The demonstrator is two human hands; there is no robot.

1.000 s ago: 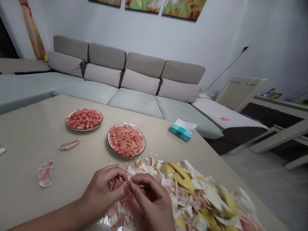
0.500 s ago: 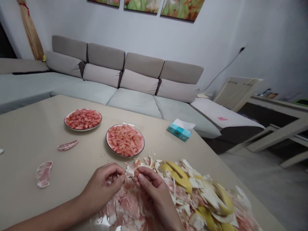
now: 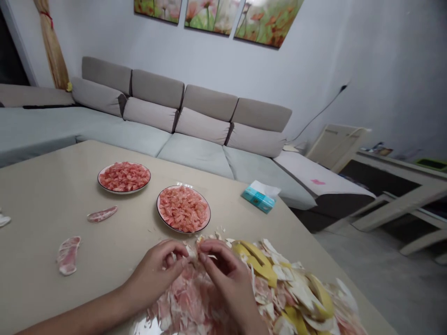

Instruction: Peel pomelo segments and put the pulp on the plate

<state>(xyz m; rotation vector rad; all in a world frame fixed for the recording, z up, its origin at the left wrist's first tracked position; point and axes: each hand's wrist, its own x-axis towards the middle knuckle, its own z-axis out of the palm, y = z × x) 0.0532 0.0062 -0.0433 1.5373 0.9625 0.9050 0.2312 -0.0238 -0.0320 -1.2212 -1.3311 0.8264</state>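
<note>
My left hand [image 3: 155, 272] and my right hand [image 3: 228, 279] meet over a heap of pink, white and yellow pomelo peel [image 3: 275, 288] at the near edge of the beige table [image 3: 45, 186]. Both have their fingers curled and pinched together around a small piece of fruit between the fingertips, too small to see clearly. Just beyond my hands stands a plate of peeled pink pomelo flesh [image 3: 183, 208]. A second plate of the same flesh [image 3: 124, 177] stands further left.
Two unpeeled pink segments [image 3: 68, 253] [image 3: 102, 214] lie on the table to the left, with another scrap [image 3: 3, 219] at the left edge. A teal tissue pack [image 3: 260, 197] sits near the table's far right edge. A grey sofa [image 3: 195, 121] runs behind.
My hands drew slightly apart and then came back together over the peel heap, still pinching. The camera tipped up a little.
</note>
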